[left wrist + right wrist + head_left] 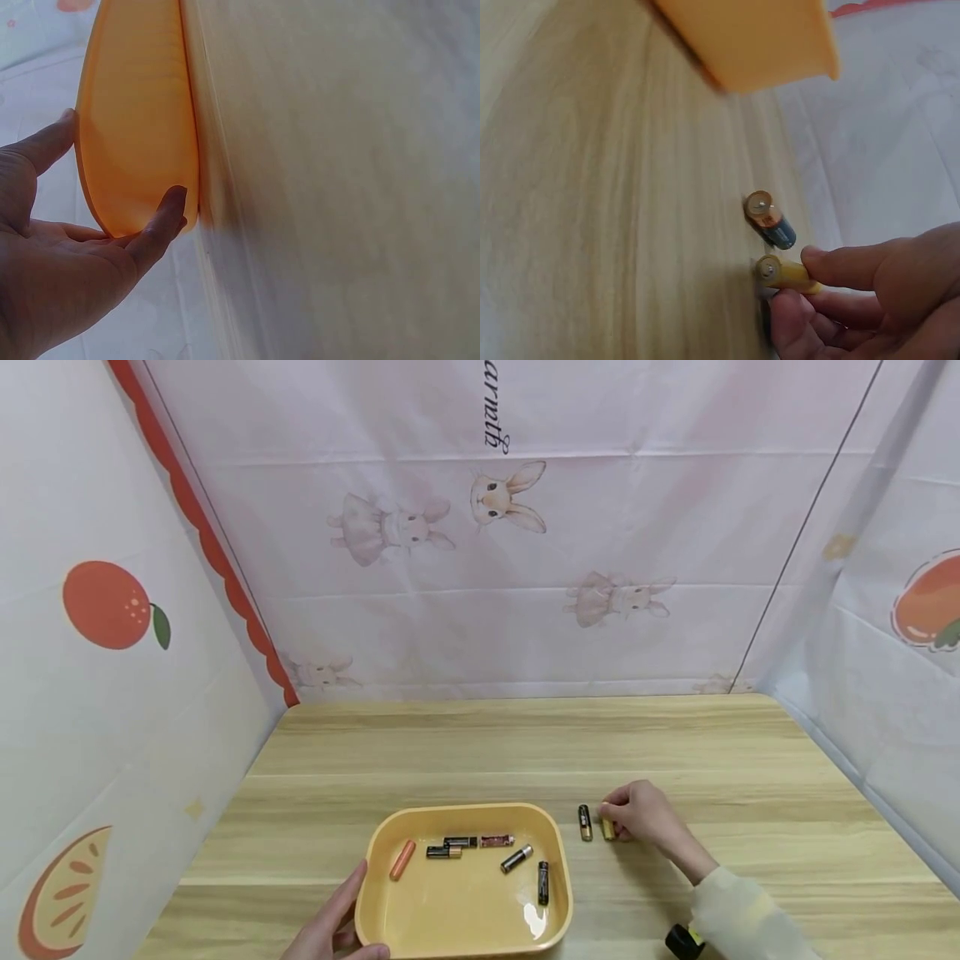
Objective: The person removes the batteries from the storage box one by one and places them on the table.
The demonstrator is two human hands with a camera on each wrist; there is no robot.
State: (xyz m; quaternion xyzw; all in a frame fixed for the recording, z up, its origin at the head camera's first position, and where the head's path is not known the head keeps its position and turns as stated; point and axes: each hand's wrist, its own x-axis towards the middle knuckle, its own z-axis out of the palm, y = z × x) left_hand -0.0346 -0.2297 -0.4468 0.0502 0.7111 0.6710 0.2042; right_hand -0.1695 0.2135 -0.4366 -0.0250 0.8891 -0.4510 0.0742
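Observation:
My left hand (333,922) holds a yellow plastic tray (465,943) by its near left corner, as the left wrist view also shows, with thumb and fingers against the wall. Inside the tray lie several batteries, among them an orange one (402,860), a dark red one (497,841) and a black one (543,883). To the right of the tray, my right hand (647,814) pinches a yellow battery (787,274) between thumb and fingers, at the tabletop. Close beside it lies a black and copper battery (772,220) on the wood.
A black object with a bit of yellow (685,942) sits by my right sleeve at the near edge; its kind is unclear. The wooden table (525,743) is bordered by printed cloth walls (637,527) at the back and both sides.

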